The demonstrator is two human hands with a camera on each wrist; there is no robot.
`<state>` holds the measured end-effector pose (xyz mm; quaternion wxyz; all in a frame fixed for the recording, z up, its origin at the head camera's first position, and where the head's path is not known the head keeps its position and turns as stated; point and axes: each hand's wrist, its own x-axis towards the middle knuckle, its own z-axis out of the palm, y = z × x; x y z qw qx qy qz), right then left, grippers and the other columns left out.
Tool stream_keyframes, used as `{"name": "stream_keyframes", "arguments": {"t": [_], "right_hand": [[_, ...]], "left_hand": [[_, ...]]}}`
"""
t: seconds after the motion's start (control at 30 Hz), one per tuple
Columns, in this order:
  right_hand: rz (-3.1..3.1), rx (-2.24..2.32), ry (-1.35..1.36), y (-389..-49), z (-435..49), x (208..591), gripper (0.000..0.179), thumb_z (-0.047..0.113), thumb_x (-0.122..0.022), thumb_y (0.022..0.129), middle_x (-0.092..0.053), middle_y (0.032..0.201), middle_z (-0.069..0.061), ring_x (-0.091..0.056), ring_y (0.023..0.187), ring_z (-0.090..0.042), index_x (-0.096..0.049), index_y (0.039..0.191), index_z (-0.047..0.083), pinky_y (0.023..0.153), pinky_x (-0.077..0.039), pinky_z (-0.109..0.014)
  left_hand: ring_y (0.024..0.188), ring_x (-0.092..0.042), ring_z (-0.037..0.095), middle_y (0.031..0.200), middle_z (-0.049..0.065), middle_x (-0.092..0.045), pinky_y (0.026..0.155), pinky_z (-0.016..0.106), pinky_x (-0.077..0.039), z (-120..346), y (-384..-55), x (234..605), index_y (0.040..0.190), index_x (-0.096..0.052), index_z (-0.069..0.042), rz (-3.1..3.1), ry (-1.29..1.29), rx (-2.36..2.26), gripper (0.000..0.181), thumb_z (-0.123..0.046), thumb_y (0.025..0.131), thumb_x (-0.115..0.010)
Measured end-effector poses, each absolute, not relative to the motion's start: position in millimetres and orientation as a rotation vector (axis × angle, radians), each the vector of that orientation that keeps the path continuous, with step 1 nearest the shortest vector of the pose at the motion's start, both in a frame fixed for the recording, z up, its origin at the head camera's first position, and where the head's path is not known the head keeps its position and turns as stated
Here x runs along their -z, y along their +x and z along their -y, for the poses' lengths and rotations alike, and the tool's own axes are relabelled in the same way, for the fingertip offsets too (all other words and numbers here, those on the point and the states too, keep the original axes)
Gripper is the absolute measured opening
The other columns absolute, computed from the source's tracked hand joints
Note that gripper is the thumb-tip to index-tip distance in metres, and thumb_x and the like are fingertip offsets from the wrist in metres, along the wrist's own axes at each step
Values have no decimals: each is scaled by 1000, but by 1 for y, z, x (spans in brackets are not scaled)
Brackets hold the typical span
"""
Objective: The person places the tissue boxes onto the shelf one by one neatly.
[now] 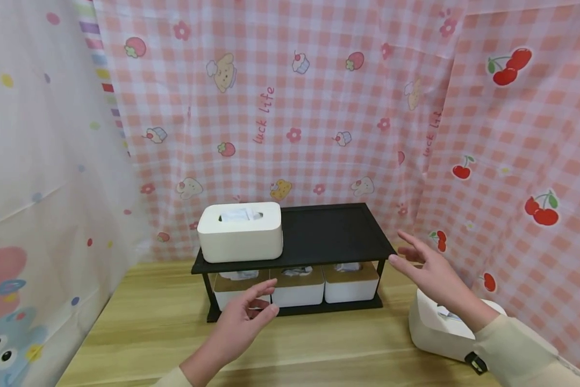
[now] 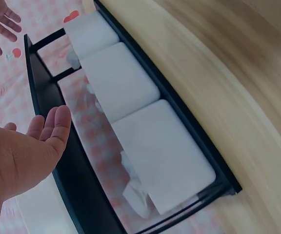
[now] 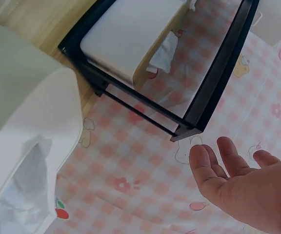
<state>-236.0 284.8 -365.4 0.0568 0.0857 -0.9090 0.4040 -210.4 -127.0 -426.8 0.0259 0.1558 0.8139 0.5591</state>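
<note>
My left hand [image 1: 243, 325] hovers with relaxed fingers in front of the black two-tier shelf [image 1: 338, 231], holding nothing. At the shelf's right end my right hand [image 1: 427, 269] hangs in the air, fingers spread and slightly bent, with nothing in it. A white tissue box [image 1: 241, 236] sits on the left part of the top tier, tissue showing in its slot. Three white tissue boxes with wood-coloured tops, such as the middle box [image 1: 298, 287], stand side by side on the lower tier. Another white tissue box [image 1: 422, 322] rests on the table, partly hidden beneath my right forearm.
The shelf stands on a wood-grain table [image 1: 140, 322]. Behind it hangs a pink checked curtain [image 1: 294, 107], which also runs down the right side. A pale printed curtain [image 1: 52, 161] borders the left. A small black buckle [image 1: 475, 363] is by the right sleeve.
</note>
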Motion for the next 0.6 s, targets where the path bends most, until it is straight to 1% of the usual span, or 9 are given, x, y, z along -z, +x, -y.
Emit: {"name": "stream_keyframes", "arguments": {"t": [0.17, 0.43, 0.5, 0.6], "right_hand": [[2748, -1229, 256, -232, -293, 370, 79, 48, -61, 108, -52, 158, -29, -46, 148, -51, -25, 172, 19, 109, -47, -71], [2740, -1188, 263, -226, -302, 375, 80, 47, -60, 109, -49, 159, -32, -46, 147, -54, -23, 172, 16, 112, -44, -71], [2751, -1161, 254, -224, -305, 377, 80, 49, -60, 109, -49, 160, -32, -46, 146, -54, -22, 172, 18, 111, -45, -71], [2776, -1099, 226, -222, -311, 379, 80, 52, -59, 108, -48, 160, -32, -47, 145, -54, -21, 173, 23, 109, -47, -71]], "left_hand": [[117, -69, 19, 150, 9, -63, 92, 26, -57, 118, -211, 432, 152, -59, -27, -2473, 509, -1711, 52, -38, 104, -72], [118, -66, 20, 153, 11, -61, 91, 24, -56, 107, -211, 438, 154, -58, -26, -2416, 565, -1684, 52, -41, 105, -70], [120, -66, 20, 152, 11, -61, 92, 24, -56, 104, -211, 438, 153, -59, -27, -2418, 573, -1676, 52, -42, 105, -69], [122, -66, 22, 152, 11, -62, 93, 27, -56, 100, -211, 438, 152, -60, -27, -2414, 583, -1676, 50, -42, 105, -69]]}}
